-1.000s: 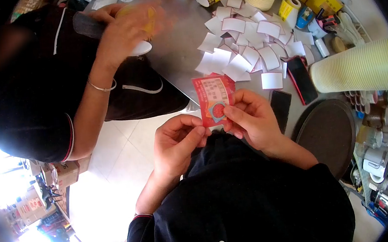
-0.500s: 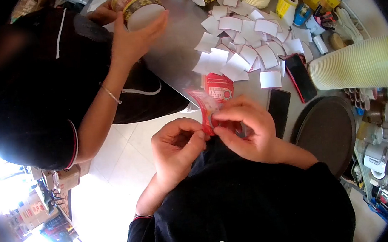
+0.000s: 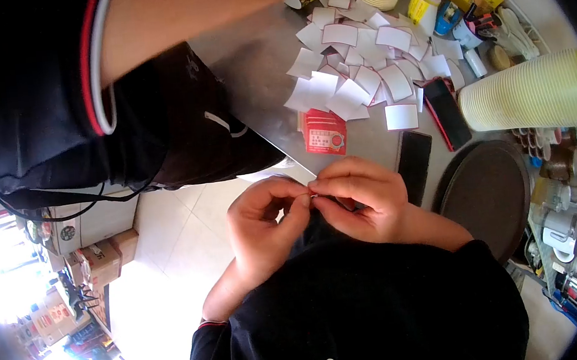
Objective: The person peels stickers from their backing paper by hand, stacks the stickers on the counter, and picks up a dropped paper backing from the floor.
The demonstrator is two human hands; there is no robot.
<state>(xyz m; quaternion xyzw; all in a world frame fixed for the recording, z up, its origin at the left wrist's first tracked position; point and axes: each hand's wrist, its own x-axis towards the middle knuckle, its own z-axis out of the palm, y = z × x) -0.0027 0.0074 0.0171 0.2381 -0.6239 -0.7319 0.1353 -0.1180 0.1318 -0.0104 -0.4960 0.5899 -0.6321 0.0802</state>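
In front of my chest, just off the table's near edge, my left hand (image 3: 264,216) and my right hand (image 3: 365,197) meet at the fingertips. Thumb and forefinger are pinched on both. Only a tiny pale bit shows where the tips touch, and I cannot make out what it is. Right beyond my fingers lies a small fanned stack of red printed cards (image 3: 326,135). Past that spreads a loose heap of white labels (image 3: 353,58), blank side up with thin red edges.
A co-worker's arm (image 3: 178,21) reaches across the upper left. Two phones, one dark (image 3: 415,158) and one red-edged (image 3: 446,115), lie right of the cards. Stacked paper cups (image 3: 528,94), a round brown tray (image 3: 485,197) and a yellow label roll (image 3: 424,7) stand around the metal table (image 3: 251,67).
The red-edged clear piece between my fingers no longer shows, and my fingertips have come together. The co-worker has leaned in, arm stretched across the top; the yellow tub they held is out of view.
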